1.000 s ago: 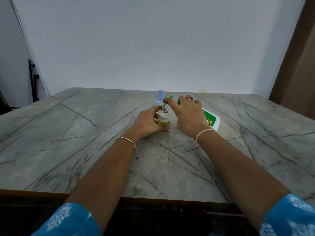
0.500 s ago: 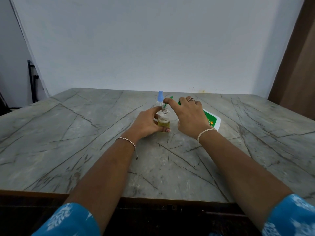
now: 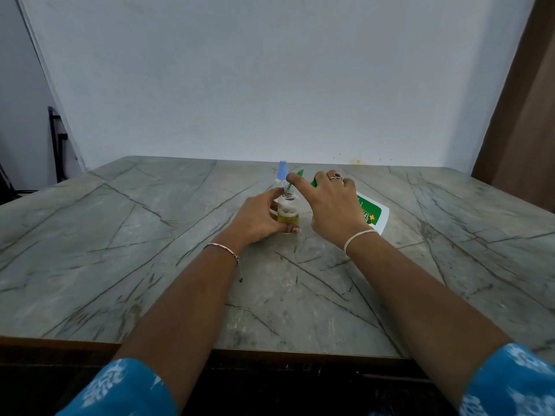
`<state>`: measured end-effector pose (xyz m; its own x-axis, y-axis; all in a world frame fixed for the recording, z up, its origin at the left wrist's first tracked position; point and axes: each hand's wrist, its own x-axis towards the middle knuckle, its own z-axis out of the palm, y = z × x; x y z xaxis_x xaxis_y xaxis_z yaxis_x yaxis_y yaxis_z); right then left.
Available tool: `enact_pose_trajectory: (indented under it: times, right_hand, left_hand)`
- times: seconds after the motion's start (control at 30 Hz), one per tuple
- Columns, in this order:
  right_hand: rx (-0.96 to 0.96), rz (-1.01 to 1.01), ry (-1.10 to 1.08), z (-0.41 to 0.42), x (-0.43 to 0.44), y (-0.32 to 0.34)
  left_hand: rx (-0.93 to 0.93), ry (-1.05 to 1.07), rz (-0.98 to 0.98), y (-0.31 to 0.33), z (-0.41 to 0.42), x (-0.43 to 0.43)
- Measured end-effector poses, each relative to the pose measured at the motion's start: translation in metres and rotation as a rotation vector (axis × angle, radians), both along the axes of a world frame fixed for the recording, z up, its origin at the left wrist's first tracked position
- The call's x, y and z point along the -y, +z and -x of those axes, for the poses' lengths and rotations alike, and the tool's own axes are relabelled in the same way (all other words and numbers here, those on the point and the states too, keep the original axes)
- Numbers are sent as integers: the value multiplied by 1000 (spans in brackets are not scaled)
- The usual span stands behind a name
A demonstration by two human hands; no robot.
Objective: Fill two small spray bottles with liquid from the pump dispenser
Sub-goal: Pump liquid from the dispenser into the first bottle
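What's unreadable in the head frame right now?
Head view only:
1. Blue-capped bottle: fill level hidden behind left hand and open bottle.
2. Pump dispenser: pump head mostly covered by right hand; label print too small.
3. Open bottle's cap: not in view.

Clear glossy bottle (image 3: 287,209); matt veined stone table (image 3: 150,250)

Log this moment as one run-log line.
left hand: grips open bottle, part full | right hand: holds tilted dispenser, nozzle at bottle mouth | capped bottle: behind
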<state>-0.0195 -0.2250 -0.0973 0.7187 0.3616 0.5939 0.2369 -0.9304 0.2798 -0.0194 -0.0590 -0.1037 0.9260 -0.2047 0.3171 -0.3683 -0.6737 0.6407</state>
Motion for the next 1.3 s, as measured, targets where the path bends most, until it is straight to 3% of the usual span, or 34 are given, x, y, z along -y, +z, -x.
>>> enact_pose_trajectory:
  times: [1.3]
  right_hand:
    - [6, 18, -13, 3, -2, 1]
  left_hand:
    - [-19, 9, -4, 0, 0, 0]
